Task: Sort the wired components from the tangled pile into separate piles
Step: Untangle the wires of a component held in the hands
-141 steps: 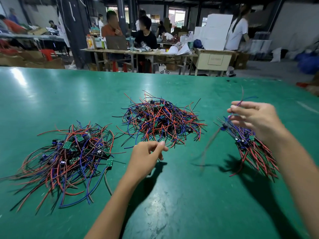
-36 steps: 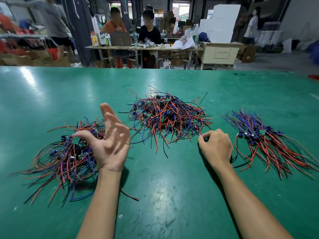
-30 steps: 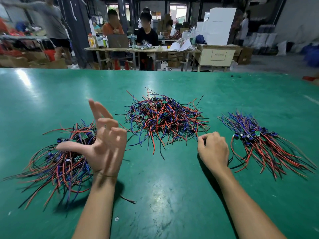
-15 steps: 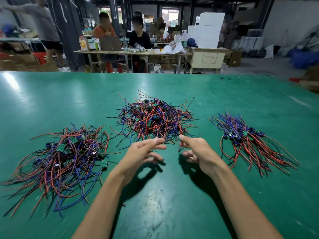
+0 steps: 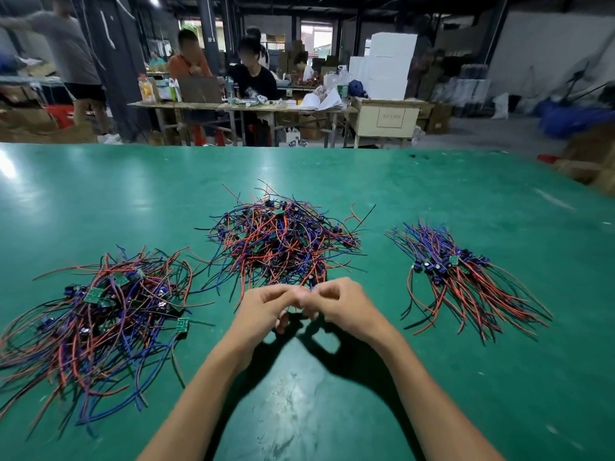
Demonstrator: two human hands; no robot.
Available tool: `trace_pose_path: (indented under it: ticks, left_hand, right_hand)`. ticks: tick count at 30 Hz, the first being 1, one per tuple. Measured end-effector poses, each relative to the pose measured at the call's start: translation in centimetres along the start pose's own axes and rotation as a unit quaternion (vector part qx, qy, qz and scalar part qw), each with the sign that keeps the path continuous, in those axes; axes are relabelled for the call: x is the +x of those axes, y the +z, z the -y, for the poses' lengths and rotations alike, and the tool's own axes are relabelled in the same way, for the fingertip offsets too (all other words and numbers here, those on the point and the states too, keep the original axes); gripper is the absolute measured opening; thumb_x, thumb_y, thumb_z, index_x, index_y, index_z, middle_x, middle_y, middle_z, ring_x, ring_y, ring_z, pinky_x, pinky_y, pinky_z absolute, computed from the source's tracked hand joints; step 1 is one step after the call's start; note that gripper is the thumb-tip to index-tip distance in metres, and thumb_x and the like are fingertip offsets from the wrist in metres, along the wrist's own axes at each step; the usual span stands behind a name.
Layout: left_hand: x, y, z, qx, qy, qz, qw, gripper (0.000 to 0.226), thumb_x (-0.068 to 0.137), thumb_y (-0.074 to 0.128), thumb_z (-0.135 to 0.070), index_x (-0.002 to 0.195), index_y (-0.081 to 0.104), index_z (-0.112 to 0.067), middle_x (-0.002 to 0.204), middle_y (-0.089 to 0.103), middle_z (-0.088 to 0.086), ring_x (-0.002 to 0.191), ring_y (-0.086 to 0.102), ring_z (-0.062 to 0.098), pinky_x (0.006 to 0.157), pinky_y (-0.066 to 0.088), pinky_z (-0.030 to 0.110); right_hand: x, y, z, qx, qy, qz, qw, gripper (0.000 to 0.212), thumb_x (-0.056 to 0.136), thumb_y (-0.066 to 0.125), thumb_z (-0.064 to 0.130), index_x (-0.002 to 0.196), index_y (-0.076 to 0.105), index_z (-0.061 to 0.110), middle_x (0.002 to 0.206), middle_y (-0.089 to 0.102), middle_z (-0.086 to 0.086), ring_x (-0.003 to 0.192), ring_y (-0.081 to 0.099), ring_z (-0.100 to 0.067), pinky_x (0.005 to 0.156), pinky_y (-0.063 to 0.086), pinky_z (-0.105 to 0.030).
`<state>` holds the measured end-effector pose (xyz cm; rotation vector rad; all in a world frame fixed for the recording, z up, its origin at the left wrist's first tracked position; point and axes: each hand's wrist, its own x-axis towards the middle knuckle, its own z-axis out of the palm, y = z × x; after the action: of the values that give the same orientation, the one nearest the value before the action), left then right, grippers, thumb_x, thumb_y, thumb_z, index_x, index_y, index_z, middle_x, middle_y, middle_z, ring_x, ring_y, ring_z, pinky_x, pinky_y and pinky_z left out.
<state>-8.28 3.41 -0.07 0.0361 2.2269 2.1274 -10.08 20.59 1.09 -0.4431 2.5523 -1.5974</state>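
A tangled pile [image 5: 283, 241] of red, blue and black wires with small green boards lies mid-table. A looser sorted pile [image 5: 96, 314] spreads at the left. A tidier sorted pile [image 5: 462, 277] lies at the right, its wires running one way. My left hand [image 5: 266, 311] and my right hand [image 5: 342, 306] meet at the near edge of the tangled pile. Their fingertips pinch together on wire ends there, with a small green piece just showing under the fingers. What exactly each hand grips is hidden by the fingers.
The green table [image 5: 299, 410] stretches wide around the piles. Beyond its far edge stand work tables [image 5: 233, 108] with seated people, a standing person [image 5: 70, 58] at the far left, white boxes [image 5: 386, 68] and cartons.
Both hands have moved forward and closed together at the near edge of the middle pile. Earlier the left hand was raised and open over the left pile, then came back to the centre.
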Motion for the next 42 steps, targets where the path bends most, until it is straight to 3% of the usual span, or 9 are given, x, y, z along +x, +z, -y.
trace_pose_path:
  ticks: [4,9,15,21,25,29,34,37,42]
  left_hand:
    - [-0.2,0.5,-0.1,0.022,0.023,-0.007,0.999,0.016,0.094,0.068,-0.024,0.088,0.083,-0.027,0.068,0.067,-0.007,0.048,0.042,0.008,0.044,0.036,0.018]
    - [-0.8,1.2,-0.4,0.065,0.065,0.024,0.995,0.012,0.093,0.071,-0.023,0.094,0.083,-0.022,0.060,0.063,-0.008,0.045,0.041,0.004,0.042,0.034,0.015]
    - [-0.8,1.1,-0.3,0.070,0.065,0.021,0.995,0.015,0.094,0.069,-0.027,0.089,0.083,-0.023,0.068,0.068,-0.003,0.049,0.045,0.008,0.044,0.034,0.018]
    - [-0.2,0.9,-0.1,0.038,0.031,-0.035,0.998,0.023,0.102,0.057,-0.024,0.099,0.078,-0.016,0.080,0.071,0.003,0.052,0.050,0.011,0.044,0.041,0.022]
    - [-0.1,1.1,0.0,0.027,0.028,-0.035,0.999,0.018,0.101,0.058,-0.018,0.109,0.073,-0.013,0.092,0.073,0.010,0.053,0.049,0.013,0.043,0.040,0.021]
    - [0.0,1.0,0.2,0.011,0.045,-0.038,0.998,0.019,0.101,0.057,-0.014,0.117,0.069,-0.014,0.088,0.073,0.005,0.052,0.052,0.013,0.041,0.040,0.021]
    - [0.3,0.9,0.5,0.005,0.091,-0.040,0.995,0.042,0.093,0.069,-0.006,0.128,0.059,-0.027,0.098,0.071,0.010,0.058,0.055,0.019,0.040,0.041,0.024]
    - [0.4,0.9,0.7,0.032,0.128,-0.024,0.991,0.038,0.093,0.070,-0.011,0.124,0.065,-0.032,0.100,0.072,0.006,0.056,0.054,0.011,0.044,0.043,0.020]
    - [0.4,0.9,1.1,0.040,0.140,-0.026,0.989,0.032,0.095,0.066,-0.009,0.110,0.073,-0.037,0.093,0.072,-0.002,0.055,0.056,0.005,0.046,0.041,0.015]
  right_hand:
    - [1.1,-0.3,-1.0,0.022,0.126,-0.135,0.983,0.035,0.098,0.048,0.035,0.080,0.073,0.017,0.058,0.071,0.002,0.040,0.054,-0.011,0.033,0.037,-0.019]
    - [1.6,-0.5,-1.9,0.128,0.136,-0.132,0.974,0.030,0.103,0.055,0.039,0.098,0.069,0.012,0.066,0.074,0.000,0.037,0.051,-0.013,0.033,0.038,-0.020]
    - [1.7,0.0,-1.8,0.043,0.147,-0.155,0.976,0.032,0.089,0.070,0.045,0.075,0.076,0.017,0.067,0.074,0.005,0.038,0.046,-0.012,0.034,0.032,-0.019]
    - [1.8,-0.3,-1.1,0.204,0.143,-0.190,0.950,0.018,0.086,0.065,0.032,0.080,0.069,0.015,0.057,0.063,0.002,0.036,0.037,-0.012,0.036,0.022,-0.016]
    - [1.5,0.1,-0.5,0.185,0.041,-0.227,0.955,0.021,0.075,0.060,0.037,0.064,0.063,0.019,0.057,0.061,-0.004,0.038,0.039,-0.012,0.041,0.030,-0.021]
    - [0.9,0.5,-0.8,-0.001,-0.100,-0.285,0.953,0.021,0.082,0.059,0.036,0.068,0.062,0.021,0.060,0.063,0.005,0.053,0.056,-0.013,0.057,0.046,-0.035]
    - [-0.2,2.0,-0.6,-0.161,-0.211,-0.268,0.926,0.018,0.086,0.056,0.039,0.076,0.057,0.024,0.058,0.047,0.022,0.054,0.045,-0.005,0.056,0.038,-0.023]
    - [-0.4,2.4,-0.6,-0.195,-0.248,-0.268,0.910,0.013,0.086,0.060,0.032,0.078,0.059,0.023,0.062,0.049,0.021,0.057,0.040,0.001,0.057,0.032,-0.017]
    - [-0.8,2.3,-0.5,-0.226,-0.310,-0.269,0.884,0.015,0.092,0.061,0.028,0.082,0.063,0.018,0.066,0.061,0.009,0.055,0.052,-0.007,0.052,0.045,-0.028]
